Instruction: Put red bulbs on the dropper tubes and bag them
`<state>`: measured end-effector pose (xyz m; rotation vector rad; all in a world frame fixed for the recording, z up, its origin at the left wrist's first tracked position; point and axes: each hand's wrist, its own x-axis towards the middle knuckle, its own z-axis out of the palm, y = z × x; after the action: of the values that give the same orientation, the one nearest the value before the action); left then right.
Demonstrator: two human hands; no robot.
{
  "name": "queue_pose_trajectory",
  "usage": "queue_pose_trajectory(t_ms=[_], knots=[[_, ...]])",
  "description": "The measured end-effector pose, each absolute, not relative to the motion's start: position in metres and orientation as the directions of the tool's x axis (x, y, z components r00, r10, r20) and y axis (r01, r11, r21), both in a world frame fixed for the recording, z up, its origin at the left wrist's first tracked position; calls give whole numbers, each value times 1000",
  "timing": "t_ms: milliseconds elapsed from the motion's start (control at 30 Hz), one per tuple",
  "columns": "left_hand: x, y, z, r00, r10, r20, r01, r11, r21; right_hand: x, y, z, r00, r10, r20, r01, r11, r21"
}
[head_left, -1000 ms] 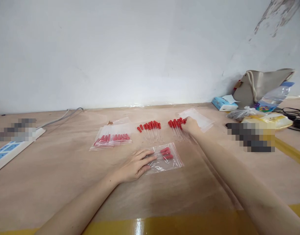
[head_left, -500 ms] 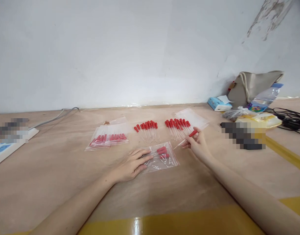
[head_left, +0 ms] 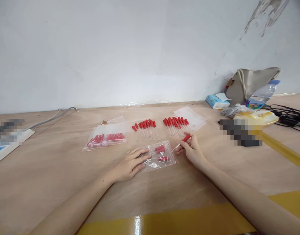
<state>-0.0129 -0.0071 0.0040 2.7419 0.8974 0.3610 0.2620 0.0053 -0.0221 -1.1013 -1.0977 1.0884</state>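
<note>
My left hand [head_left: 132, 164] lies flat with its fingers out on the left end of a clear zip bag [head_left: 154, 165]. Inside that bag are a few droppers with red rubber bulbs [head_left: 160, 149]. Between the fingers of my right hand [head_left: 191, 147] is a dropper [head_left: 186, 138], its red bulb up and its clear tip slanting down-left beside the bag's right, red-lined edge. Behind the bag lie two fanned groups of droppers, a left group [head_left: 146, 124] and a right group [head_left: 175, 122]. Filled zip bags [head_left: 108, 138] with red-bulbed droppers overlap at the left.
Flat plastic bags [head_left: 192, 118] lie behind the right group. A tissue pack [head_left: 217, 101], a grey-beige bag [head_left: 252, 85], a yellow-white packet [head_left: 259, 117] and black cables [head_left: 290, 117] crowd the right. A power strip [head_left: 12, 147] sits far left; yellow tape [head_left: 159, 217] runs along the front.
My right hand has moved slightly left and down with the dropper, bringing its tip to the bag's right edge. My left hand stays on the bag. The whole view has shifted a little.
</note>
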Motion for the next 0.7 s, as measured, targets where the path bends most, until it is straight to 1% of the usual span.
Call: queue_pose_trajectory(t_ms=[67,233,367,433,500,533,600,700], knots=[[-13,-8,5,781,602,165,543,-786,295,262,5,-22,140,983,117,-108,132,-985],[-12,-8,7,781,604,159,547,-785,290,257,5,-19,114,992,53,-165,71,-984],[-12,-8,6,782,602,165,540,-785,305,254,5,-20,154,986,57,-201,87,-976],[-12,-7,6,778,604,173,538,-783,313,257,5,-19,124,992,23,-222,50,-974],[-12,-7,6,779,602,178,536,-785,311,261,4,-18,54,998,-32,-223,-19,-975],[-12,-7,6,780,600,176,536,-786,308,264,4,-17,23,998,-54,-198,-49,-979],[-12,-7,6,781,600,172,537,-787,303,270,3,-16,-23,997,-69,-80,-71,-994],[-12,-8,6,777,606,169,544,-782,304,277,3,-16,-105,994,-18,191,3,-982]])
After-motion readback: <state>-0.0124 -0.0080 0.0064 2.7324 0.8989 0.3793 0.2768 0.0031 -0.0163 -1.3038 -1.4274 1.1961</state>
